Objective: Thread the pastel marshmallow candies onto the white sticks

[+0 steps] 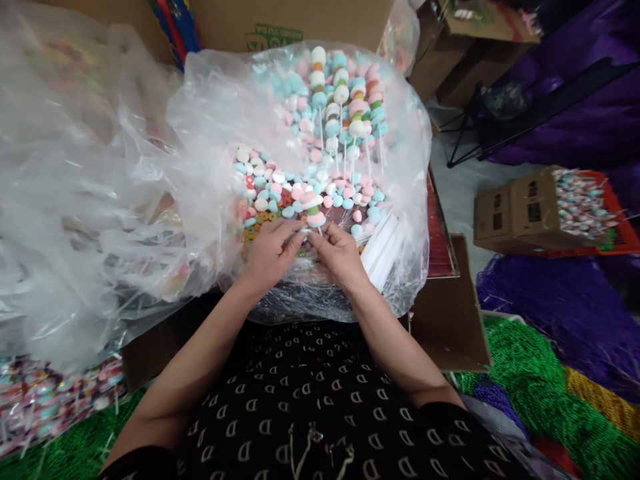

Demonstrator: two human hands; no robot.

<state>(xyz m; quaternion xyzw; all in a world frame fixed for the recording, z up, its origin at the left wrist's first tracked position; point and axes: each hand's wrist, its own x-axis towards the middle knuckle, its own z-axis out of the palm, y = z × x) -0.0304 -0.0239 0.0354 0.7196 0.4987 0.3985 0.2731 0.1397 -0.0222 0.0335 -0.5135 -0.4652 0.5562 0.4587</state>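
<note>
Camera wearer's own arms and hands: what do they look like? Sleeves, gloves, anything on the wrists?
Left hand and right hand both ungloved; no watch or bracelet visible on either wrist. Forearms uncovered. Short black sleeves, part of a black top with pale D-shaped print and light drawstrings in front.

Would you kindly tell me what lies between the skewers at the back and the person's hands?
The head view shows loose pink, white and blue sweets, red and orange pieces and a partly loaded skewer.
</note>
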